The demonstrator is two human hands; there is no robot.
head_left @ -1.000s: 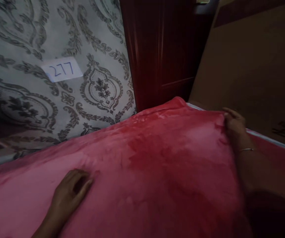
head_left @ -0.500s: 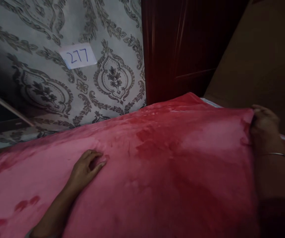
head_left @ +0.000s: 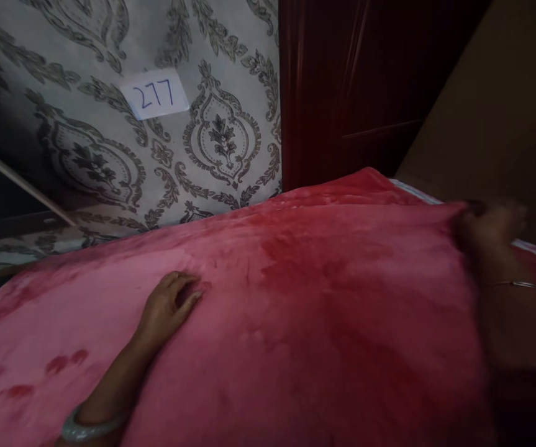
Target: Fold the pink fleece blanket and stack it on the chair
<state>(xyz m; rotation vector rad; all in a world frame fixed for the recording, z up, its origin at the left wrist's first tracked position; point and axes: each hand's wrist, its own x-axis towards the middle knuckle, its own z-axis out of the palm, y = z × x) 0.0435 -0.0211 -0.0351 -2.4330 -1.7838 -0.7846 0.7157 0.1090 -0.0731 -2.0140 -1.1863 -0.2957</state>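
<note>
A pink and red plush blanket spreads across most of the view, with darker red brushed patches in its pile. My left hand rests on its left half, thumb and curved fingers apart, holding nothing. At the right edge, a corner of the blanket is pulled up in my right hand, which is closed on it. That hand is smeared by motion, and its fingertips are hidden.
Patterned wallpaper with a paper marked 277 stands behind the blanket. Beside it is a dark red wooden panel. A white-edged strip shows beyond the blanket at right.
My right hand has shifted slightly left relative to the blanket, drawing its corner along. My left hand stays in place on the fabric. The whole view has moved a little.
</note>
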